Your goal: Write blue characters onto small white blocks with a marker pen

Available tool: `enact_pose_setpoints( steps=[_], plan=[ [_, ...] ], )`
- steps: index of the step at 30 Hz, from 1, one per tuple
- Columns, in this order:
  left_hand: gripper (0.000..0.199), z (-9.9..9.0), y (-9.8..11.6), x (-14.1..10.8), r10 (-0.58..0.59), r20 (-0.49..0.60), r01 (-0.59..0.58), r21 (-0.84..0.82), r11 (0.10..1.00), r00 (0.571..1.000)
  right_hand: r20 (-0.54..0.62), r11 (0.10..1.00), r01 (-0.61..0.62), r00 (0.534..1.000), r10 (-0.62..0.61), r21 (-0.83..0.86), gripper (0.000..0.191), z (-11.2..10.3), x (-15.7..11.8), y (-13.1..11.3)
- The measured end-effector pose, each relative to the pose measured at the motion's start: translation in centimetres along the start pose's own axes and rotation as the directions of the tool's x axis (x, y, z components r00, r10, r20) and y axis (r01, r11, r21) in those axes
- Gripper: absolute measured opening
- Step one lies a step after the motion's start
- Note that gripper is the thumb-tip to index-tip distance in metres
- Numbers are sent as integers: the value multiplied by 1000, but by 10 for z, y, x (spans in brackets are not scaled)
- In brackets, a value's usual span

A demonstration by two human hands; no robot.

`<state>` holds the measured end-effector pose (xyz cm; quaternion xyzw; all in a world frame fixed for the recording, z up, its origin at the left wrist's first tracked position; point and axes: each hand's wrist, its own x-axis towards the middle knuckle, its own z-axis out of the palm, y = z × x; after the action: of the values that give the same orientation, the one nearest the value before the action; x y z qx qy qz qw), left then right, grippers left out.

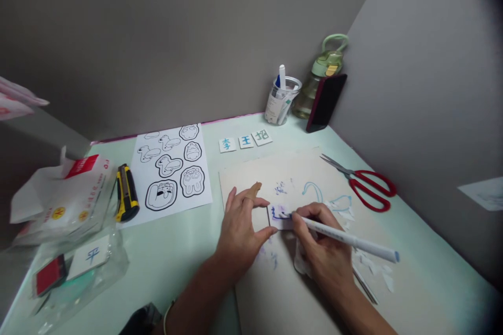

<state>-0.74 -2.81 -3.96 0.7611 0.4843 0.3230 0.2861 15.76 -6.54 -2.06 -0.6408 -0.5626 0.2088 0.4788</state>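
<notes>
The right hand [328, 248] grips a white pen [349, 239], fingers closed round it near the tip. The pen's back end points to about 4 o'clock. The left hand [239, 227] pinches a small white square [281, 223] by its edges, thumb and pointing finger closed on it, the other fingers spread. The square lies on a big pale board [271, 293] on the worktop [165, 251], and has dark blue marks and a purple smudge.

Right now, it looks like blue lines are being drawn on the square. The tip seems to touch it, but the hand hides part of that spot. I think moving the pen on calls for a light push and a square that does not slip.

From the square, three little tiles [245, 141] with blue or green signs sit at 11 o'clock. Red-handled scissors [349, 172] lie at 2 o'clock, and a yellow and black cutter [127, 193] at 9 o'clock.
</notes>
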Motion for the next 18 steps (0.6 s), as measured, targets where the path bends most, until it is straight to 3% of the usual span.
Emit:
enact_pose_setpoints(
  steps=[18],
  plan=[
    [85, 1, 1, 0, 8, -10, -8, 3, 1000, 1000, 57, 1000, 31, 998, -31, -3, 16, 9, -1, 9]
  ],
)
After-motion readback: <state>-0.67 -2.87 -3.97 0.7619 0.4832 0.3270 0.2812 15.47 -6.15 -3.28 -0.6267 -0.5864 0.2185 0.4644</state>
